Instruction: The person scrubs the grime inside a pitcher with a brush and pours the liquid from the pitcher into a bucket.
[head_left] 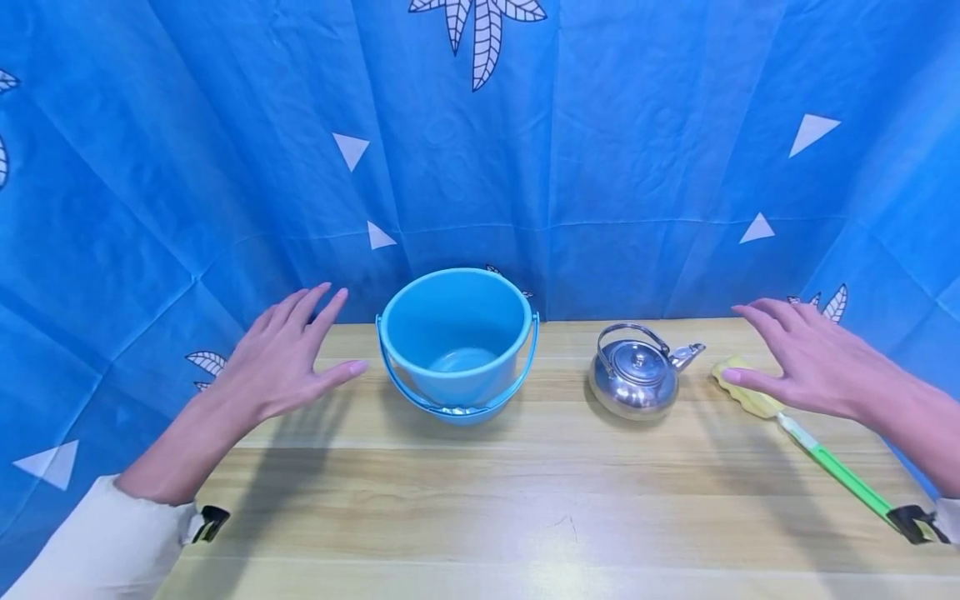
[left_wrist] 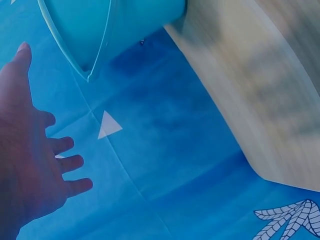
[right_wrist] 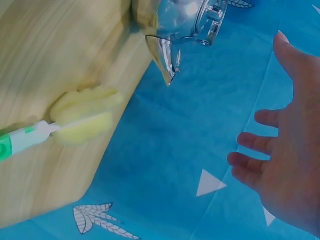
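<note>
A light-blue plastic bucket (head_left: 457,333) stands upright toward the back of the table, its handle hanging down in front. To its right is a shiny metal teapot (head_left: 636,379), lid on, handle raised, spout pointing right. Farther right lies a sponge bottle brush (head_left: 750,392) with a yellow head and a green-and-white handle. My left hand (head_left: 281,354) hovers left of the bucket, fingers spread, apart from it and holding nothing. Above the brush hangs my right hand (head_left: 817,358), fingers extended and holding nothing; in the right wrist view the brush's sponge head (right_wrist: 82,117) is apart from it.
The wooden table (head_left: 465,508) spans the front of the view. A blue patterned curtain (head_left: 622,150) rises behind it and along both sides, close to the bucket and teapot.
</note>
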